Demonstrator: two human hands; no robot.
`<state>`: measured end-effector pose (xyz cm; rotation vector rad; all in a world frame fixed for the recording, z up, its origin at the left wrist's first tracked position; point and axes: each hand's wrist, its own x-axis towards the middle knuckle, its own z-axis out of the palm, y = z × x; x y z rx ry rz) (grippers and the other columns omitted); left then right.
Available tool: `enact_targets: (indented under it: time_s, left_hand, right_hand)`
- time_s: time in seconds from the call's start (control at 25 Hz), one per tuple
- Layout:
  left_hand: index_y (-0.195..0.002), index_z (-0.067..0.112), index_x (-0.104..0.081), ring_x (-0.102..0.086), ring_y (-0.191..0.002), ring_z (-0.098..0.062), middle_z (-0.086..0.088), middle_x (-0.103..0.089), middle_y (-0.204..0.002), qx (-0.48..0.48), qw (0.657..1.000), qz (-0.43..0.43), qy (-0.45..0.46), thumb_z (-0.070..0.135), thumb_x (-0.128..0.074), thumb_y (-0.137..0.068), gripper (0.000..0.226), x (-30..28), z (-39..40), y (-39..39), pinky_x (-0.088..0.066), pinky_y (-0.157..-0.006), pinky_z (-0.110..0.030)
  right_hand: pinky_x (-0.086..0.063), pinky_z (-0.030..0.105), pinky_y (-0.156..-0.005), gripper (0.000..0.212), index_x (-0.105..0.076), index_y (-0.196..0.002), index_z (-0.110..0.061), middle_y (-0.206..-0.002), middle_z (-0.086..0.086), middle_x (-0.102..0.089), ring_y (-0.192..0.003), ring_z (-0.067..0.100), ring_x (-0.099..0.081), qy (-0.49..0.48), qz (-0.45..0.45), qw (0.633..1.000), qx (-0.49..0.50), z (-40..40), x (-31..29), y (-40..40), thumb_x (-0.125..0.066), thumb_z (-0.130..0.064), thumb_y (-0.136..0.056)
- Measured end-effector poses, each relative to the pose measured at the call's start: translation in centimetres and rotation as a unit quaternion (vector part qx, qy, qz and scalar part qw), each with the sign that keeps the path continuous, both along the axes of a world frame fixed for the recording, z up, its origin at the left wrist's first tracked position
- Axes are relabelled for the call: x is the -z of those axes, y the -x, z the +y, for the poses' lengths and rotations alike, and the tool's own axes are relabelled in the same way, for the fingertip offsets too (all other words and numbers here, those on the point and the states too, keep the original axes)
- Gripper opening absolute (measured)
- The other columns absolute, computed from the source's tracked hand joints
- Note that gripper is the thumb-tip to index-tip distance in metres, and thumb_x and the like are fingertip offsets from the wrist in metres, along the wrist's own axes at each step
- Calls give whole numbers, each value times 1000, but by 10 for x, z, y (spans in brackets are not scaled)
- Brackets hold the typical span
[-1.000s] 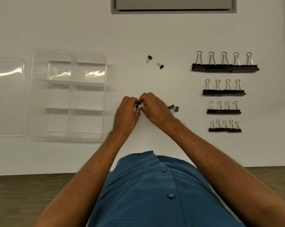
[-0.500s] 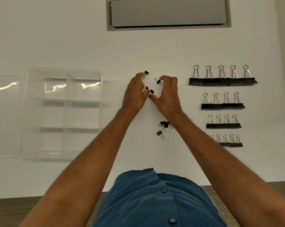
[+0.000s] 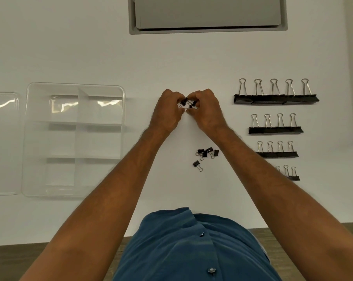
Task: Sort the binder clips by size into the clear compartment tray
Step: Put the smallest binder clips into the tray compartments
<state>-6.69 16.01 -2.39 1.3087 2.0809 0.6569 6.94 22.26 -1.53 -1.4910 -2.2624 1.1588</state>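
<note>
Smallest binder clips point(image 3: 186, 103), gathered mid-bench and pinched between curled fingers of left hand point(image 3: 167, 110) and right hand point(image 3: 207, 110), presumably for one transfer to the clear compartment tray point(image 3: 74, 86) lying unfilled at left; a further loose cluster point(image 3: 207, 153) is left nearer, with larger clips ranked by size in rows point(image 3: 276, 99) at right.

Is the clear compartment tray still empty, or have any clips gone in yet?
Empty. Through the clear compartment tray only the white table shows in every compartment; the binder clips are all outside it, on the table or in the hands.
</note>
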Motion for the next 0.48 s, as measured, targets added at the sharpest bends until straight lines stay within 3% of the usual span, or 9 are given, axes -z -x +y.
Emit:
enact_targets:
  time_s: [0.28,0.36,0.48]
  left_hand:
    - [-106,14,-60,-55,-88,-16,-5,-56,-106,15,999,25,14,4,-68,-85,24,-5,-7,-11,-50,-76,-30]
    - [-110,16,-57,-57,-90,-20,-6,-55,-108,38,999,25,17,1,-66,-83,32,-7,-5,-10,-52,-77,-33]
    - [-103,15,-61,-56,-84,-20,-6,-53,-104,64,996,52,29,2,-65,-83,24,-8,-1,-8,-53,-73,-35]
  right_hand:
    - [-50,22,-78,23,-67,-109,-15,-110,5,-55,-88,13,-57,-9,-38,998,-42,-7,0,-3,-74,-15,-87]
    - [-50,25,-81,22,-66,-110,-13,-111,7,-55,-90,16,-57,-1,-49,997,-51,-6,-2,-3,-73,-14,-88]
    - [-48,26,-78,18,-65,-105,-12,-108,8,-56,-88,16,-55,1,-48,998,-51,-6,-4,-3,-72,-14,-88]
